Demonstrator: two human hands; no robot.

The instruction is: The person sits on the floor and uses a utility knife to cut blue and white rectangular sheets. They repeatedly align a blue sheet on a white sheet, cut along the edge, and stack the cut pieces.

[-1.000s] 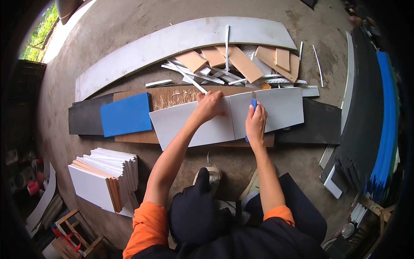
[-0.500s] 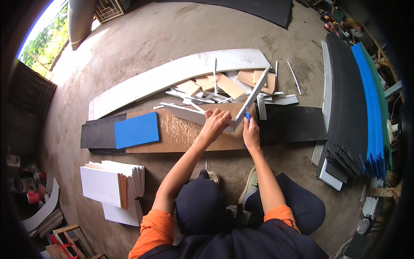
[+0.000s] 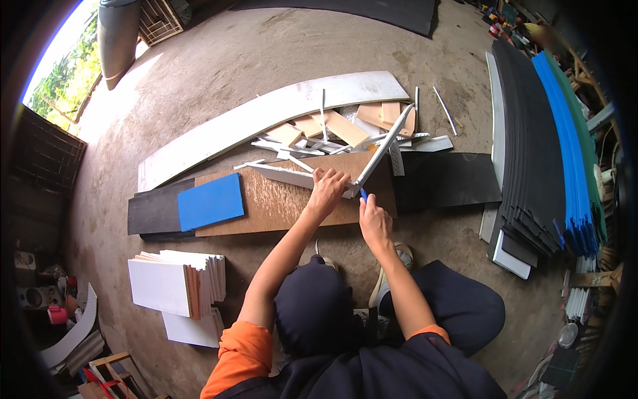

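My left hand (image 3: 327, 191) grips the fold of a white sheet (image 3: 282, 173) that is bent up into a V over a brown work board (image 3: 279, 206). The sheet's right half (image 3: 384, 147) stands up on edge, tilted away from me. Just to the right, my right hand (image 3: 374, 223) is closed around a small blue-handled knife (image 3: 363, 195), its tip close to the fold. Both hands are over the right end of the brown board.
A blue panel (image 3: 210, 201) lies on a black sheet (image 3: 154, 211) at the board's left end. Offcuts (image 3: 345, 128) and a long curved white panel (image 3: 266, 114) lie beyond. Stacked white pieces (image 3: 174, 286) sit lower left; black and blue sheets (image 3: 538, 153) are piled right.
The white sheet lay flat a second ago with the knife on it; now it is bent upward along a line and its right half stands up. My view has shifted back.
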